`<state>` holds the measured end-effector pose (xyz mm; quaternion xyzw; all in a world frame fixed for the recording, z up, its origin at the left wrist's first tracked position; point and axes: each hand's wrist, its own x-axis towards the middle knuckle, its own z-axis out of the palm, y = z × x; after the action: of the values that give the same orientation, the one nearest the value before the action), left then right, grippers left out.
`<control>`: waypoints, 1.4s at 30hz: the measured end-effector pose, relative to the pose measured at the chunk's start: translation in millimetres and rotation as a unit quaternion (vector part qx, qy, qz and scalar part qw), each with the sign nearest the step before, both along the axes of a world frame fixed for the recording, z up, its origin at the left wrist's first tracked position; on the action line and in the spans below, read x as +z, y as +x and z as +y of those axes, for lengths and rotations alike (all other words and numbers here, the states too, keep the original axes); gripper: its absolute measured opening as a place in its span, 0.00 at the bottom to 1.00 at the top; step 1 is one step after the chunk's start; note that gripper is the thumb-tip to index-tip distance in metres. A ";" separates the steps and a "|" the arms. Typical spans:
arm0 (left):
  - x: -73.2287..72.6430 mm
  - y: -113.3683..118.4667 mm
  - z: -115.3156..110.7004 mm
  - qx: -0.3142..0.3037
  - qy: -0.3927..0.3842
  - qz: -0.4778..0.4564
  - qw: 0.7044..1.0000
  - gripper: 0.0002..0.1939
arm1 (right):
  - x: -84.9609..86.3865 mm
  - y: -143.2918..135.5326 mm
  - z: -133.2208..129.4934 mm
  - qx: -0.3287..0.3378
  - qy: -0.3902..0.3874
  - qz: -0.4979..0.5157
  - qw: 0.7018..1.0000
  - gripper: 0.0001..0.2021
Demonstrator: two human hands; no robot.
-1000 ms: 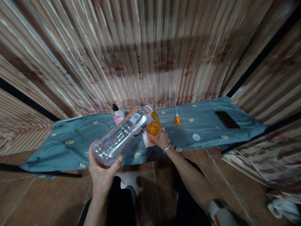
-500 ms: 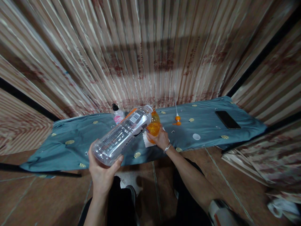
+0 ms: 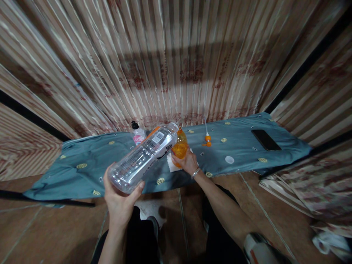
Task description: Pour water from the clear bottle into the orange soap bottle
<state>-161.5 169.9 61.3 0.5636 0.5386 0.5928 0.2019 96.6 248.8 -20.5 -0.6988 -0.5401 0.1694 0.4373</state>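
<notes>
My left hand [image 3: 121,198] is closed around the base of a large clear plastic bottle [image 3: 143,157], which bears a barcode label. The bottle is tilted, its mouth at the top of an orange see-through bottle [image 3: 180,145]. Around the orange bottle's lower part my right hand [image 3: 187,161] is wrapped. How much liquid is inside the clear bottle I cannot tell. Partly under the orange bottle lies a white paper tissue [image 3: 173,163]. An orange pump head [image 3: 208,140] with a pale tube stands to the right on the cloth.
Behind the clear bottle stands a bottle with a black pump top [image 3: 137,134]. A dark phone [image 3: 265,139] and a round whitish disc [image 3: 229,160] lie at the right on the blue-green cloth [image 3: 82,179]. A pleated curtain [image 3: 176,66] hangs behind, with dark poles at both sides.
Almost nothing has moved. Both hands keep their hold, and the clear bottle stays tilted at the orange bottle's top.
</notes>
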 end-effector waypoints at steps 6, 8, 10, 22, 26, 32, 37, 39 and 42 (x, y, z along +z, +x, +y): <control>3.7 2.6 -0.9 -0.005 -0.022 -0.033 0.999 0.52 | -1.1 -0.3 0.1 -0.003 0.002 0.001 1.000 0.34; 6.4 4.4 -1.2 0.005 -0.020 -0.031 0.999 0.51 | -1.7 -0.1 0.4 -0.003 0.008 -0.001 1.000 0.33; 8.9 5.9 -1.5 0.012 -0.021 -0.031 0.999 0.50 | -2.3 0.1 0.8 -0.004 0.015 -0.004 1.000 0.32; 3.1 2.5 -0.3 0.000 -0.023 -0.046 0.999 0.52 | -4.2 0.7 2.2 0.000 0.016 -0.018 1.000 0.33; 0.4 1.4 0.2 -0.005 -0.020 -0.045 0.999 0.53 | -3.9 1.1 1.8 0.002 0.021 -0.015 1.000 0.33; 0.1 0.8 0.2 -0.007 -0.017 -0.034 0.999 0.53 | -2.5 1.1 1.1 0.002 0.017 -0.005 1.000 0.32; 1.5 1.6 0.2 0.001 -0.027 -0.039 0.999 0.54 | -4.1 1.5 1.7 0.005 0.019 0.000 1.000 0.33; 3.0 2.2 0.2 0.003 -0.036 -0.043 0.998 0.54 | -5.1 1.5 2.3 0.004 0.017 -0.003 1.000 0.33; 5.5 2.8 -0.1 0.009 -0.041 -0.046 0.998 0.55 | -6.3 1.3 2.7 -0.001 0.012 -0.008 1.000 0.34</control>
<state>-158.6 169.8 66.8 0.5223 0.5576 0.5970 0.2445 97.9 251.5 -26.8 -0.6954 -0.5448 0.1572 0.4414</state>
